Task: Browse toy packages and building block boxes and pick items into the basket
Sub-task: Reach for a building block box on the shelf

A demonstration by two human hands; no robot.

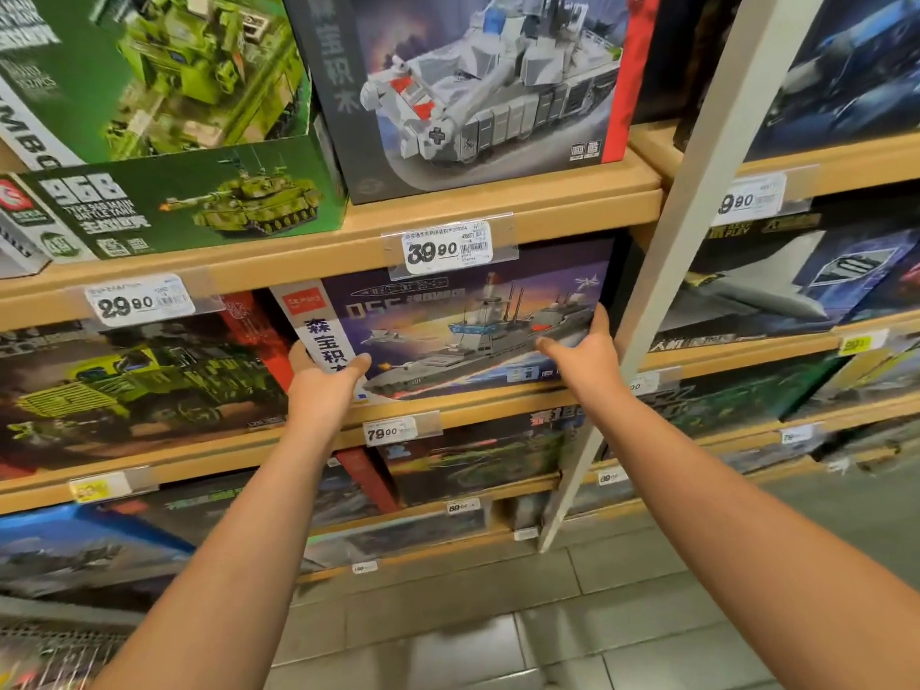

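A tall run of wooden shelves (498,211) fills the view, packed tier upon tier with building block boxes and divided by a pale upright post (697,216). On the top tier a green tank box (189,211) and a grey tank box (478,92) are stood side by side. Beneath them, between a dark truck box (129,385) and the post, the warship box (463,331) is seated upright on its tier — the item now taken in hand. The basket cannot be identified with certainty; only a blurred mesh is glimpsed at the lower left corner.

The box is held at both lower corners. The left hand (323,378) is curled round its left edge, thumb laid across the front by the white label strip. The right hand (585,356) is set against the right side, thumb on the front and a finger raised along the edge; the remaining fingers are hidden behind the box.

The price tag (445,247) hangs over the box's top edge, and it is judged that a pull straight outward could catch the box on that holder or on the shelf lip. The fit beside the truck box looks tight, so the neighbour could be dragged forward. With only the corners held, a wide flat box might tip or slip once it is freed.
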